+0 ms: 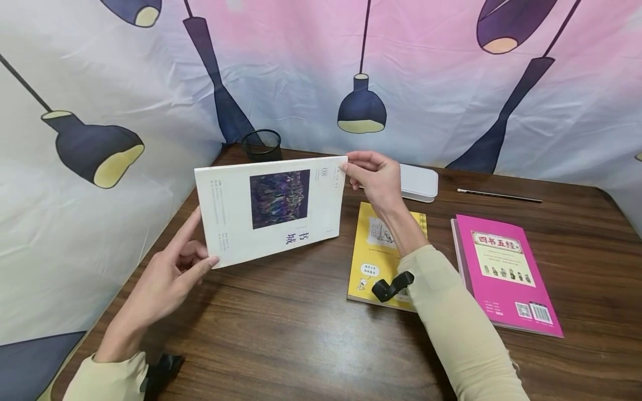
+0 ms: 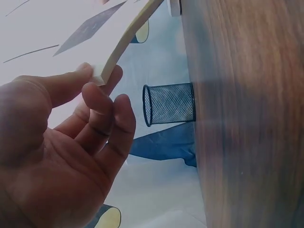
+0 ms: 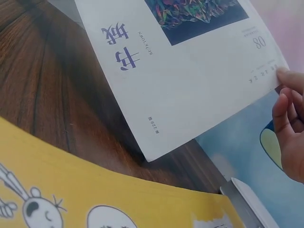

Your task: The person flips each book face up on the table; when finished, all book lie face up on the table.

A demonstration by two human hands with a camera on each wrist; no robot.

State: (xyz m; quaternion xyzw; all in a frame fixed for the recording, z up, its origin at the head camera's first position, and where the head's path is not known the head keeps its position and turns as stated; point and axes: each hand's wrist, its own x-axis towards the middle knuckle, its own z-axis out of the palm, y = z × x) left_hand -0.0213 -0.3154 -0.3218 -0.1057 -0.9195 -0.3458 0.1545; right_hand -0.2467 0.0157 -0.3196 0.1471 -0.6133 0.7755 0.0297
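Note:
A white magazine (image 1: 273,209) with a dark picture on its cover is held up, tilted, above the brown table. My left hand (image 1: 170,273) pinches its lower left corner between thumb and fingers; the left wrist view shows the thumb on the cover side of the magazine (image 2: 107,61). At the upper right corner, my right hand (image 1: 376,181) pinches it too, thumb on the front. In the right wrist view, the magazine (image 3: 199,80) shows purple characters and the number 08. Below my right forearm lies a yellow book (image 1: 371,239), partly hidden by the arm.
A pink book (image 1: 506,267) lies on the table (image 1: 301,334) at the right. Behind it is a thin pencil (image 1: 499,195). A white case (image 1: 418,181) lies near the back edge, and a black mesh pen holder (image 1: 262,146) stands at the back left, before a lamp-patterned cloth (image 1: 301,83).

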